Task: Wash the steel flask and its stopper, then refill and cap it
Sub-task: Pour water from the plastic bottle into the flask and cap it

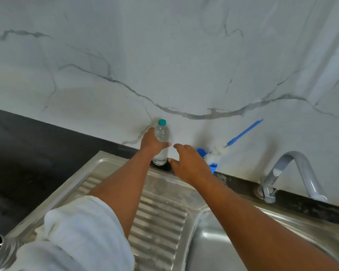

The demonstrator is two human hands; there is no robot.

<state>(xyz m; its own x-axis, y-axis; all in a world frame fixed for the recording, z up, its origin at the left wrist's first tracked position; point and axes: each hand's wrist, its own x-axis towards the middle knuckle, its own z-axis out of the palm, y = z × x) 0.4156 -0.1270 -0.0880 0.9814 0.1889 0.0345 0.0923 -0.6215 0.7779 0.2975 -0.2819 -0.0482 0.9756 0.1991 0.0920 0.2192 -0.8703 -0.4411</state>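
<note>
Flask [2, 253] of steel sat in the bottom left corner of my view, cut by the frame edge, so I saw only its open dark mouth and a part of the shoulder. The mouth pointed up toward the camera and the long axis seemed to be upright, though I could not tell it for sure. It was well apart from both hands, just beside the white sleeve [82, 231] of the left arm. The left hand [152, 142] was far at the back and its fingers were curled around a clear plastic bottle [161, 133] with a teal cap [162, 122]. This bottle stood upright with the cap on top, close against the marble wall [164, 55] behind the draining board [160, 212]. The right hand [188, 163] was just beside the bottle with the fingers loosely spread, and it held nothing and did not touch it. Behind this hand a blue bottle brush [243, 133] leaned against the wall with the handle up and to the right. The tap [294, 173] stood at the right, above the sink basin [223, 241].
</note>
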